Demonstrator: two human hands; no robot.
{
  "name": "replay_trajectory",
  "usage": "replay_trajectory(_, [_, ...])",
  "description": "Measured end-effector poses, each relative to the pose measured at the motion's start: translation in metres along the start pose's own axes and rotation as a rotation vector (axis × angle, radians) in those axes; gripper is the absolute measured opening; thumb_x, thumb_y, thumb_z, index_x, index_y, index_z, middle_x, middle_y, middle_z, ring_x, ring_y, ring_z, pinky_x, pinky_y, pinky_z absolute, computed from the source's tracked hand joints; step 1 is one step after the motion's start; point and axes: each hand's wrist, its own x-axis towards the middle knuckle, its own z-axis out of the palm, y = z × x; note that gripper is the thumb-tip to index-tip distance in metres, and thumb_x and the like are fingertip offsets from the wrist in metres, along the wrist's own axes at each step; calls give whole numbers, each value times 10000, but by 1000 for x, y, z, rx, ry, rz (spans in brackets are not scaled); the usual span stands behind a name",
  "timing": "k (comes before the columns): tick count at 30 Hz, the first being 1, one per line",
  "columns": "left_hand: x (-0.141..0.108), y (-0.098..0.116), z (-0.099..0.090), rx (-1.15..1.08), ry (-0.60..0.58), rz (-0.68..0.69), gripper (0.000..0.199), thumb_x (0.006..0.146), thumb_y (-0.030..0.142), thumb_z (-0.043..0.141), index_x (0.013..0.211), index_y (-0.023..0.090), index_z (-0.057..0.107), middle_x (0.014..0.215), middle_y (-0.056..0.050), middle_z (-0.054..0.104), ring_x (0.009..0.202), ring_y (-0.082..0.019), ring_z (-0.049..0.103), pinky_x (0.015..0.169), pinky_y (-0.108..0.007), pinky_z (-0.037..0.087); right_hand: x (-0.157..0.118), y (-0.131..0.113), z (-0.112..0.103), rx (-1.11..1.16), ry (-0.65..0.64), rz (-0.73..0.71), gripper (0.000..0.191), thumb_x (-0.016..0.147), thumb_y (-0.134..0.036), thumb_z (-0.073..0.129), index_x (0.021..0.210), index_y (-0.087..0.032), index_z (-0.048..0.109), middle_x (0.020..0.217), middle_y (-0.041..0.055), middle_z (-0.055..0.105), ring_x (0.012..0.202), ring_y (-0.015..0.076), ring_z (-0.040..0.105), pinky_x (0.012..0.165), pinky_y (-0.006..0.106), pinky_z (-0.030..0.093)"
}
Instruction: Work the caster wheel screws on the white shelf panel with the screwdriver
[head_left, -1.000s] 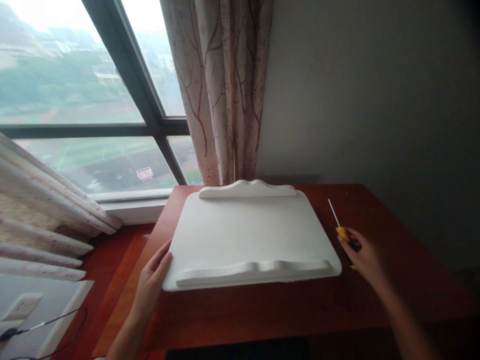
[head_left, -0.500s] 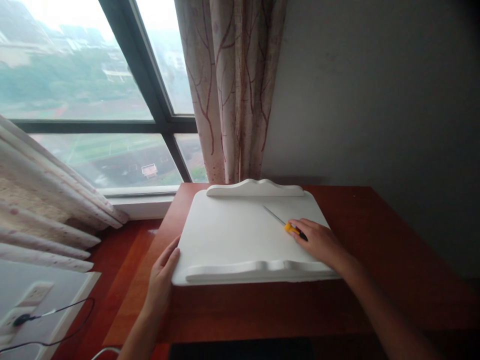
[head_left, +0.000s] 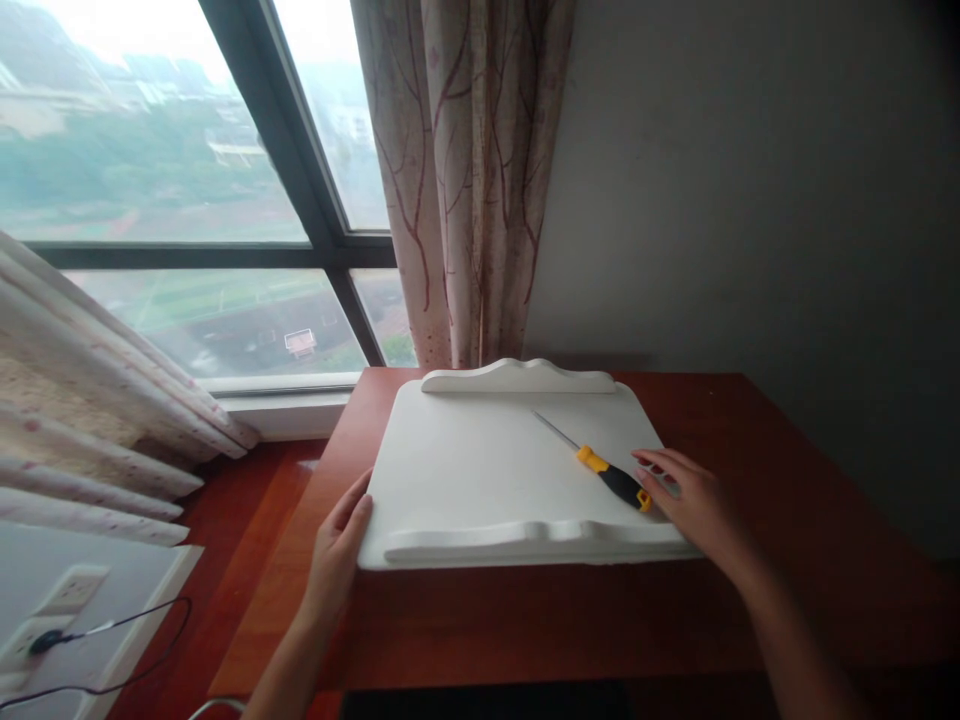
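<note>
A white board (head_left: 480, 465) with a wavy raised strip along its far edge and another along its near edge lies on the brown table. My left hand (head_left: 341, 535) grips its left edge, thumb on top and the other fingers at the side. On the board rests a screwdriver (head_left: 616, 483) with a black and yellow handle, its metal tip pointing to the far left. Just right of the handle, over the board's right edge, my right hand (head_left: 686, 495) has thumb and fingers apart, not touching the screwdriver.
The wooden table (head_left: 780, 520) extends to the right of the board, against a grey wall (head_left: 735, 200). Behind and to the left are a window (head_left: 172, 180) and curtains (head_left: 472, 180). A cord (head_left: 150, 610) is plugged in at the lower left.
My right hand has let go of the screwdriver and moved right, leaving it lying on the board. The board has shifted slightly right, with my left hand still at its edge.
</note>
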Motion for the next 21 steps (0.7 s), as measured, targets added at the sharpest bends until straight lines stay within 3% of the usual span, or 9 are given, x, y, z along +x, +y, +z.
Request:
replay_trajectory(3, [0,-2,12,8,-14,31,795,755,647,738,1350,126,657,1282,-144,721,1172,-347,675,961,-395,569,-14,14,-6,50,29,82,371,936,-511,521,1028,-246,765,1122,104,757,1035,285,714,945,435,571])
replay_trajectory(7, [0,-4,38,-6,-56,89,714,825,609,689,1357,135,651,1346,-147,687,1282,-349,614,1088,-435,491,-17,28,-13,140,4,179,421,930,-528,531,1147,-241,751,1177,100,755,1056,279,722,910,399,590])
replay_trajectory(12, [4,-8,77,10,-108,210,627,877,576,634,1315,129,678,1348,-159,682,1289,-340,609,1114,-445,467,15,55,-18,29,-154,82,415,810,-463,652,1139,-239,772,1108,93,772,904,272,740,779,377,609])
replay_trajectory(17, [0,-15,111,6,-121,255,574,939,538,556,1355,152,647,1389,-148,656,1309,-321,596,1132,-441,453,51,74,-21,-49,-134,-4,418,834,-403,600,1181,-237,766,1188,99,741,1058,284,709,927,404,568])
replay_trajectory(21, [-6,-21,137,-1,-139,291,578,970,514,526,1407,143,597,1453,-165,600,1362,-318,549,1169,-443,411,73,86,-27,-71,-121,-2,429,796,-355,614,1170,-225,777,1196,108,732,1067,295,702,962,416,546])
